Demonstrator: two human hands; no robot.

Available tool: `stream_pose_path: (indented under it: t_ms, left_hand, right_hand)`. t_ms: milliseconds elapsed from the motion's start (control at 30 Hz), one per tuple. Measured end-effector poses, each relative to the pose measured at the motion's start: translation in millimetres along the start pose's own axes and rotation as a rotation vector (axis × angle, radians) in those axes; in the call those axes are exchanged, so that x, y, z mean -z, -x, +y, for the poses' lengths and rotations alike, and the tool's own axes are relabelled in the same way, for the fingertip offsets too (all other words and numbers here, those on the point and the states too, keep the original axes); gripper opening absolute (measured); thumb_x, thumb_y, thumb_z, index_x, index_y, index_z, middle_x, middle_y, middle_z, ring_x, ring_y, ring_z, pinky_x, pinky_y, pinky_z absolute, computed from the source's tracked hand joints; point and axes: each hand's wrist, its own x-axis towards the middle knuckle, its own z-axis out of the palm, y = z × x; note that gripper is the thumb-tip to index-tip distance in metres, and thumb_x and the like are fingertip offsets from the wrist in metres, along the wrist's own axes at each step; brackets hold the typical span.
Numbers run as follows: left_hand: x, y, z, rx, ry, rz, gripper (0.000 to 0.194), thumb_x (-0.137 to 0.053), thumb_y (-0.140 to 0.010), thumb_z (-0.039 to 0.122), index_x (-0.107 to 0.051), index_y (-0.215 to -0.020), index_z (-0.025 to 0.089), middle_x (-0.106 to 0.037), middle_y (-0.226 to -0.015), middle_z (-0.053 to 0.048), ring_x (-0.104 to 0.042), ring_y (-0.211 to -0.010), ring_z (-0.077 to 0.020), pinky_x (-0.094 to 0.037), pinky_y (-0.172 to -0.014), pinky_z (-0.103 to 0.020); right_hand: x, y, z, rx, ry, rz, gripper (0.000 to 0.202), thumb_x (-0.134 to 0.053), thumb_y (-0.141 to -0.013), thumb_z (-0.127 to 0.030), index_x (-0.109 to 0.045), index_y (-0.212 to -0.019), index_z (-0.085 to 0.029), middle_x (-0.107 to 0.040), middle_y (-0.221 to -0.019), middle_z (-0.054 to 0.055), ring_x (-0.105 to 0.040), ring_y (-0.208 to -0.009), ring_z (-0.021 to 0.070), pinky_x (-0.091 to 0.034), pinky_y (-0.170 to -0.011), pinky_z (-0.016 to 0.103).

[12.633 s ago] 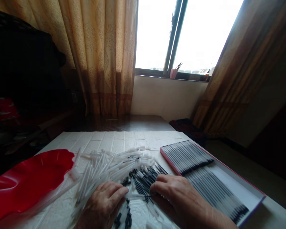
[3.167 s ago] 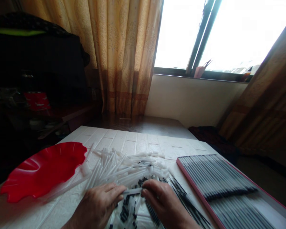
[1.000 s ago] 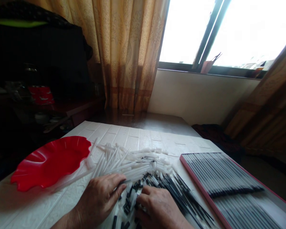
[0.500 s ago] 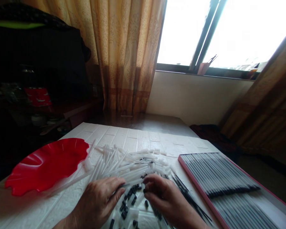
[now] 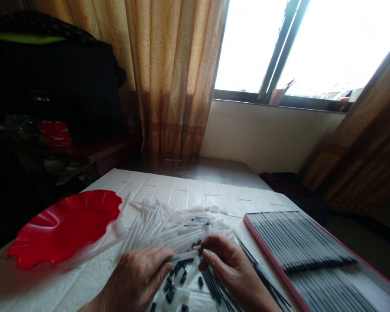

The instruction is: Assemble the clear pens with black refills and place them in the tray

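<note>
Between the thumb and fingers of my left hand [image 5: 139, 275] is a clear tube [image 5: 183, 256], pointing right. At its far end my right hand [image 5: 229, 268] pinches a small black piece [image 5: 200, 250], which sits at or very near the tube's tip; contact is hard to make out. Short black caps [image 5: 169, 291] lie scattered between and below my hands. A heap of clear tubes [image 5: 159, 225] spreads behind them. Thin black rods [image 5: 211, 286] lie beneath and beside my right hand.
On the left stands a red wavy-edged plate [image 5: 65, 227]. A pink-edged tray [image 5: 266, 245] with rows of dark-tipped tubes lies at the right. The white brick-patterned board [image 5: 195, 190] reaches back toward a dark table [image 5: 221, 169], curtains and a window.
My right hand has shifted slightly, its fingers now pinching at the tube's right end. The tube in my left hand shows more clearly. The view has tilted a little.
</note>
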Motion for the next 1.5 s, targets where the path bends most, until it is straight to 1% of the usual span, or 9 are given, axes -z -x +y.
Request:
stream_pose_path:
  t_ms: [333,633,900,1000,1133,1233,1367,1433,1500]
  left_hand:
    - [-1.1,-0.2,0.4,0.005,-0.003,-0.008,0.029,-0.033,-0.108,0.037,-0.059,-0.104,0.025,-0.078,-0.08,0.003,-0.078,-0.067,-0.0164,-0.059,-0.06,-0.023]
    - [-6.7,5.5,-2.6,0.031,0.006,-0.073,0.032,-0.032,-0.108,0.035,-0.061,-0.102,0.024,-0.077,-0.078,0.002,-0.077,-0.065,-0.018,-0.058,-0.059,-0.026]
    - [-6.1,3.7,-1.0,-0.018,-0.017,-0.03,0.032,-0.032,-0.109,0.037,-0.061,-0.104,0.024,-0.079,-0.081,0.002,-0.078,-0.068,-0.0161,-0.059,-0.061,-0.021]
    - [-5.6,4.5,-1.2,-0.039,-0.024,-0.021,0.03,-0.035,-0.108,0.037,-0.062,-0.106,0.024,-0.079,-0.082,0.002,-0.078,-0.068,-0.0159,-0.059,-0.062,-0.02]
    - [-8.8,6.8,-3.3,-0.038,0.004,-0.013,0.026,-0.039,-0.107,0.034,-0.063,-0.107,0.024,-0.079,-0.083,0.002,-0.078,-0.069,-0.0161,-0.059,-0.063,-0.021]
    - [-10.5,7.1,-4.2,-0.02,0.016,-0.011,0.026,-0.039,-0.107,0.034,-0.063,-0.107,0.025,-0.079,-0.084,0.002,-0.078,-0.071,-0.0166,-0.059,-0.064,-0.021]
    - [-6.6,3.2,-2.3,-0.016,0.001,-0.017,0.027,-0.038,-0.107,0.036,-0.062,-0.106,0.025,-0.08,-0.083,0.003,-0.078,-0.07,-0.0162,-0.059,-0.062,-0.021]
    - [-3.7,1.1,-1.1,-0.013,-0.007,-0.001,0.029,-0.036,-0.108,0.037,-0.062,-0.103,0.025,-0.079,-0.081,0.003,-0.078,-0.069,-0.0158,-0.059,-0.061,-0.021]
    - [-1.9,0.2,-0.5,-0.005,-0.009,-0.003,0.032,-0.034,-0.108,0.038,-0.062,-0.1,0.025,-0.079,-0.08,0.002,-0.078,-0.068,-0.0158,-0.059,-0.06,-0.021]
  right_hand:
    - [-2.0,1.2,9.0,0.107,0.077,-0.001,0.034,-0.071,-0.086,-0.053,-0.062,-0.088,-0.02,-0.07,-0.081,0.003,-0.066,-0.069,0.0148,-0.053,-0.066,0.026]
    - [-2.0,-0.1,18.7,0.305,0.33,0.036,0.007,-0.056,-0.094,-0.028,-0.061,-0.097,-0.024,-0.076,-0.096,0.005,-0.071,-0.076,0.0173,-0.056,-0.071,0.026]
    - [5.1,3.2,4.3,0.35,0.801,-0.022,0.024,-0.044,-0.097,-0.032,-0.058,-0.081,-0.022,-0.066,-0.066,-0.001,-0.06,-0.057,0.0134,-0.043,-0.056,0.022]
    - [4.0,2.6,13.2,0.325,0.838,-0.011,0.037,-0.037,-0.1,-0.039,-0.049,-0.069,-0.023,-0.063,-0.058,-0.001,-0.058,-0.051,0.0124,-0.038,-0.051,0.022]
    - [0.9,1.7,24.1,0.208,0.809,-0.006,0.055,-0.028,-0.101,-0.053,-0.034,-0.055,-0.024,-0.047,-0.041,-0.004,-0.046,-0.037,0.011,-0.031,-0.045,0.023]
    - [1.2,1.9,19.5,0.117,0.718,-0.042,0.062,-0.025,-0.101,-0.057,-0.039,-0.051,-0.024,-0.048,-0.042,-0.002,-0.049,-0.041,0.0122,-0.037,-0.049,0.023]
    - [3.2,3.8,0.7,0.147,0.672,-0.068,0.042,-0.034,-0.1,-0.047,-0.056,-0.075,-0.022,-0.063,-0.062,0.001,-0.056,-0.055,0.0148,-0.04,-0.055,0.024]
    - [3.7,4.6,-5.9,0.181,0.649,-0.074,0.022,-0.045,-0.096,-0.039,-0.058,-0.092,-0.021,-0.064,-0.071,0.0,-0.055,-0.06,0.015,-0.041,-0.058,0.024]
    - [4.1,4.8,-7.4,0.208,0.635,-0.067,0.014,-0.05,-0.092,-0.032,-0.057,-0.094,-0.021,-0.06,-0.071,-0.001,-0.052,-0.061,0.0146,-0.04,-0.058,0.024]
